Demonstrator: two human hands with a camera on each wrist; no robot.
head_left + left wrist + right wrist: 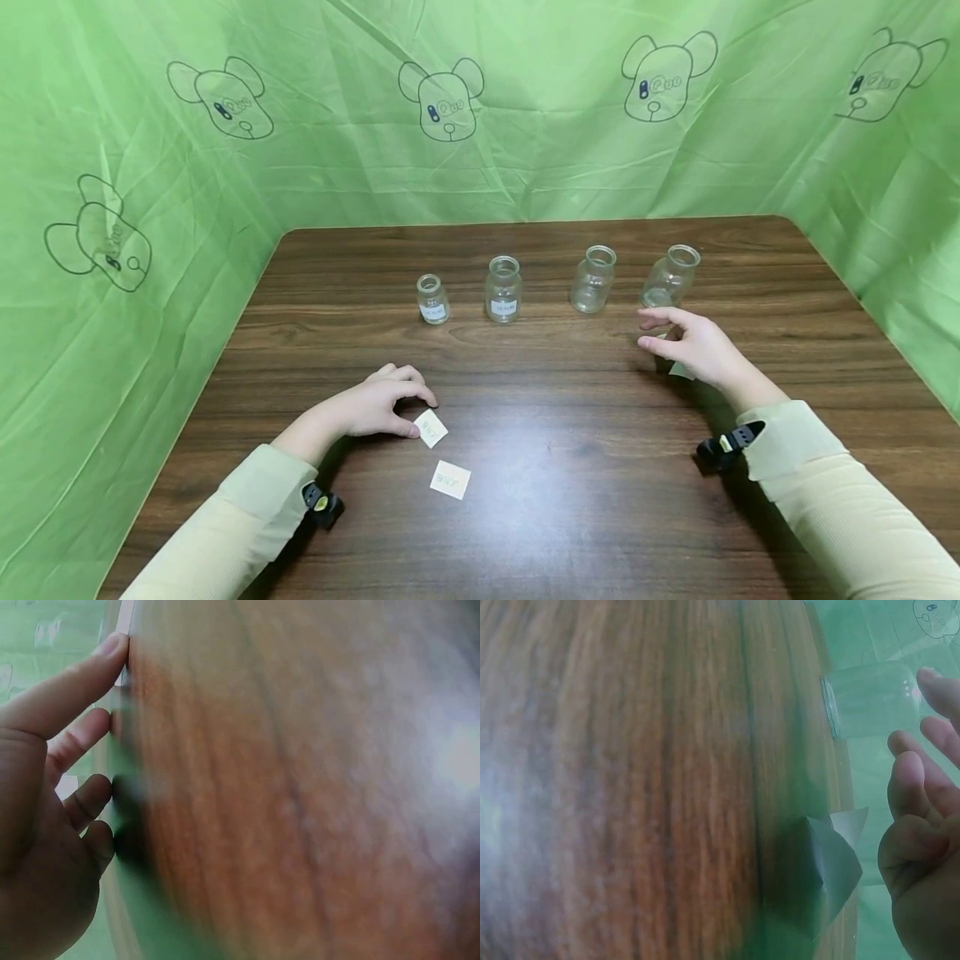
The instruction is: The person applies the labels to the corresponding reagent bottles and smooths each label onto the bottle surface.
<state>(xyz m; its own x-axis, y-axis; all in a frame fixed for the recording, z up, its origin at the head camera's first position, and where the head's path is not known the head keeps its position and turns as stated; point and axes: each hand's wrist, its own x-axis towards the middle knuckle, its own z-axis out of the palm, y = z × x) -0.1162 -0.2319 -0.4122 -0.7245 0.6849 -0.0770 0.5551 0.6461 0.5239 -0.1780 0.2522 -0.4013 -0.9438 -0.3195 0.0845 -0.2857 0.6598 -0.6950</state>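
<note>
My left hand (382, 402) rests on the table with its fingers spread and slightly bent. Its thumb tip touches a corner of a small white paper label (431, 428), and the index fingertip lies close to another corner. Just below is a second printed label (451, 480). My right hand (693, 343) hovers, fingers relaxed and holding nothing, in front of the rightmost glass jar (670, 277). Beneath it stands a bent piece of paper (832, 874), largely hidden by the hand in the head view.
The jars stand in a row. A small jar (432, 300) and a larger jar (503, 289) at left carry white labels; another jar (592, 280) to their right shows none. Green cloth (525, 183) hangs around the brown wooden table (540, 400).
</note>
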